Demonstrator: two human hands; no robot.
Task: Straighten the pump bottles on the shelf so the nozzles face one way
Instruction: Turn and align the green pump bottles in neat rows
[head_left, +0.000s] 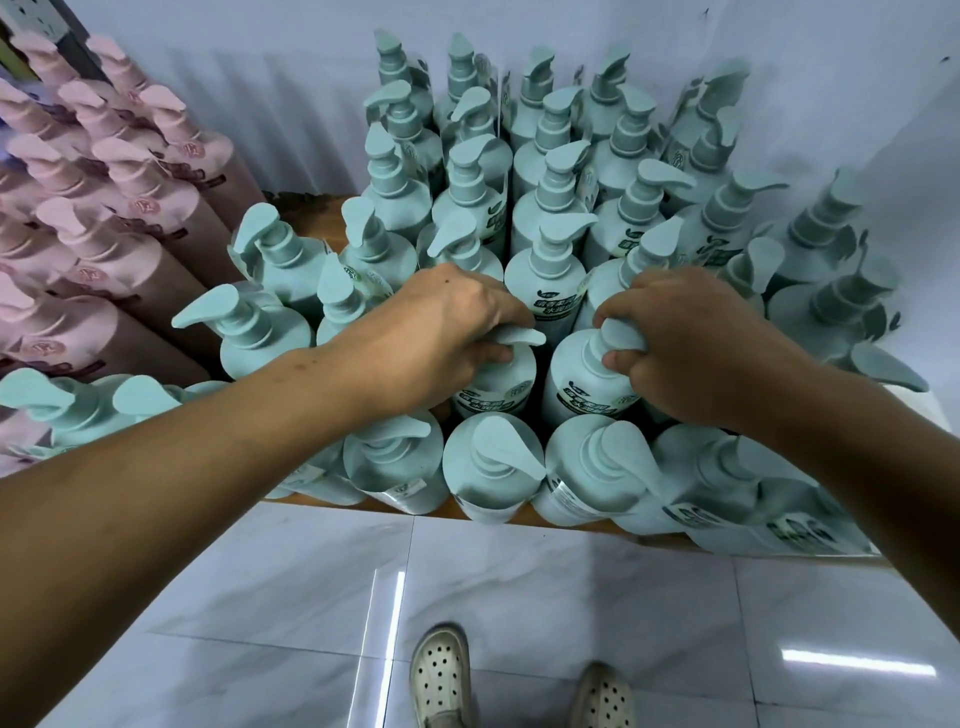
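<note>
Left grip (457, 322) curled over left bottle (493, 387) pump, right grip (691, 343) pinching right bottle (576, 376) pump, both just beneath on the shelf (524, 513). Straightening step in hand; next, twist both nozzles to match nearer row (493, 467).

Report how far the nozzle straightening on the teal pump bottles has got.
Done, seemingly: the front-row bottles have nozzles pointing much the same way, right and toward the person. In hand: the left hand grips the pump of one middle bottle, and the right hand grips the pump of the neighbouring bottle. Left: the left-side bottles point left, and the back rows are mixed.
</note>
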